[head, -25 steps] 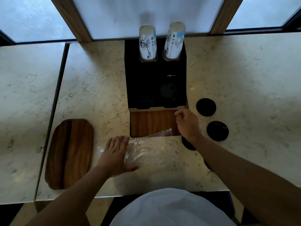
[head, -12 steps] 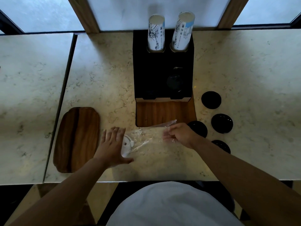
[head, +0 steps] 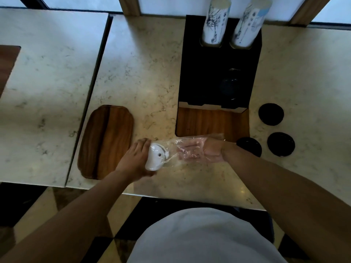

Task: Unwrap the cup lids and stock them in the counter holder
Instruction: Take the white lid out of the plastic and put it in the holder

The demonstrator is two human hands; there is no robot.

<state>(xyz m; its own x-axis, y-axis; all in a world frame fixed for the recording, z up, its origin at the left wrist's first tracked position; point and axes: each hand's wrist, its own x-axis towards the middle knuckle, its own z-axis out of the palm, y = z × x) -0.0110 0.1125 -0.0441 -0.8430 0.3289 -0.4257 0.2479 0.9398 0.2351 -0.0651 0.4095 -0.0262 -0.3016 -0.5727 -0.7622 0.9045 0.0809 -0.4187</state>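
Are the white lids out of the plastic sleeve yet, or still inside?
Still inside. The white lids sit at the closed end of the plastic sleeve, held by the left hand; the right hand reaches inside it.

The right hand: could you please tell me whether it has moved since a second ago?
Yes. The right hand left the front edge of the black counter holder, moving nearer and leftward into the clear plastic sleeve.

The right hand (head: 199, 151) shows only dimly through the plastic sleeve (head: 191, 149) — the two cup stacks (head: 216, 21) are cut off at the top edge.
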